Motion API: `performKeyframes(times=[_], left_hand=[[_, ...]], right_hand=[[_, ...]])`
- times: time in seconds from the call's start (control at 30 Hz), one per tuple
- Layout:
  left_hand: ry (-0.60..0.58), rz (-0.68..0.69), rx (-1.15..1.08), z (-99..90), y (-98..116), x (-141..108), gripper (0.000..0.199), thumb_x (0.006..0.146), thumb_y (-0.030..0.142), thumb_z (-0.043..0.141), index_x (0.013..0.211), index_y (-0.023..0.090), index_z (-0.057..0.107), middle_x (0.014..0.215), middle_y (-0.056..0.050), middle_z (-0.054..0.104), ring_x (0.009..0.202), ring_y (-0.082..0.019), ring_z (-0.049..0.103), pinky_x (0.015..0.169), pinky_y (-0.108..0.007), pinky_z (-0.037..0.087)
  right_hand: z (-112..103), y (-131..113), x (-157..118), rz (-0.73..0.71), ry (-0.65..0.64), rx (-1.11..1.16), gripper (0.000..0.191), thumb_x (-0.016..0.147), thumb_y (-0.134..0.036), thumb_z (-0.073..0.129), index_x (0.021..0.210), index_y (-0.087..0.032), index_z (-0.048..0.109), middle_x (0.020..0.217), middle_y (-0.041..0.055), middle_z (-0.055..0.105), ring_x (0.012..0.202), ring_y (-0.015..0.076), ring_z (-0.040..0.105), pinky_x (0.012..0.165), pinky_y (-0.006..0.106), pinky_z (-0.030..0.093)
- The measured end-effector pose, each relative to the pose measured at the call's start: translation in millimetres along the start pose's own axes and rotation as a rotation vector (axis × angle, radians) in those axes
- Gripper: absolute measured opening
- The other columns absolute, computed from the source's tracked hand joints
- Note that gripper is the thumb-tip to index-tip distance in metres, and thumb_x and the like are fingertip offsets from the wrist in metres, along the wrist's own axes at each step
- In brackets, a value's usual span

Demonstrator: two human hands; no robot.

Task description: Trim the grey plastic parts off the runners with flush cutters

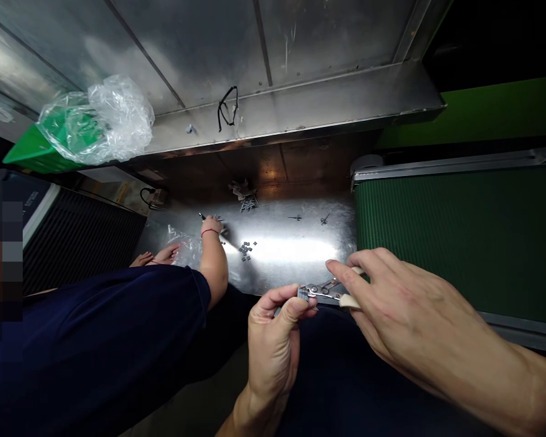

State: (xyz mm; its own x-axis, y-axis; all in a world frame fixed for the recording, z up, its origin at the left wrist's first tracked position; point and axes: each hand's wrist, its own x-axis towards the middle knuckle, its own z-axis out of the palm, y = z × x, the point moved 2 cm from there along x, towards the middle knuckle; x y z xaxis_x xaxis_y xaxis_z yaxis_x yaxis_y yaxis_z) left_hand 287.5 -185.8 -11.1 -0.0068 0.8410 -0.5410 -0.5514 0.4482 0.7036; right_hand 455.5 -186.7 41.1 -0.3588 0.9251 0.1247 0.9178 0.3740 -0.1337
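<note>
My left hand pinches a small grey part between thumb and fingers, near the bottom centre. From the right, my right hand is wrapped round the cream handles of a pair of small metal pliers. The pliers' jaws meet the right side of the grey part. Further off on the metal table lies a group of small dark grey square pieces. Two thin dark pieces, one left of the other, rest toward the table's back.
A co-worker's arm reaches over the table at left, beside a clear plastic bag. Grey parts are heaped at the back. A green ribbed conveyor belt stands right; a green bin with plastic film, upper left.
</note>
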Motion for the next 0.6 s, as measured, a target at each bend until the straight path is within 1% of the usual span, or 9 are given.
performKeyframes(times=[0.23,0.4,0.6], left_hand=[[0.011,0.000,0.002,-0.2,0.3,1.5,0.023,0.061,0.022,0.093,0.078,0.017,0.078,0.072,-0.003,0.077,0.066,-0.013,0.073,0.063,-0.018,0.059],[0.026,0.003,0.000,0.2,1.0,0.6,0.024,0.058,0.023,0.094,0.076,0.016,0.078,0.072,-0.003,0.077,0.064,-0.013,0.073,0.062,-0.019,0.059],[0.007,0.009,0.007,-1.8,1.5,0.2,0.022,0.061,0.022,0.092,0.078,0.017,0.079,0.073,-0.003,0.077,0.066,-0.013,0.073,0.063,-0.019,0.059]], right_hand=[[0.8,-1.8,-0.1,0.013,0.003,-0.053,0.032,0.084,-0.011,0.048,0.111,-0.017,0.065,0.084,0.0055,0.055,0.075,0.0216,0.053,0.061,0.035,0.035],[-1.2,-3.8,0.5,-0.002,-0.012,-0.124,0.033,0.079,-0.008,0.052,0.109,-0.017,0.064,0.079,0.0046,0.050,0.072,0.0220,0.049,0.060,0.035,0.031],[-1.3,-5.5,0.8,-0.028,-0.025,-0.161,0.022,0.078,-0.010,0.055,0.097,-0.019,0.061,0.075,0.0038,0.044,0.069,0.0222,0.043,0.059,0.035,0.028]])
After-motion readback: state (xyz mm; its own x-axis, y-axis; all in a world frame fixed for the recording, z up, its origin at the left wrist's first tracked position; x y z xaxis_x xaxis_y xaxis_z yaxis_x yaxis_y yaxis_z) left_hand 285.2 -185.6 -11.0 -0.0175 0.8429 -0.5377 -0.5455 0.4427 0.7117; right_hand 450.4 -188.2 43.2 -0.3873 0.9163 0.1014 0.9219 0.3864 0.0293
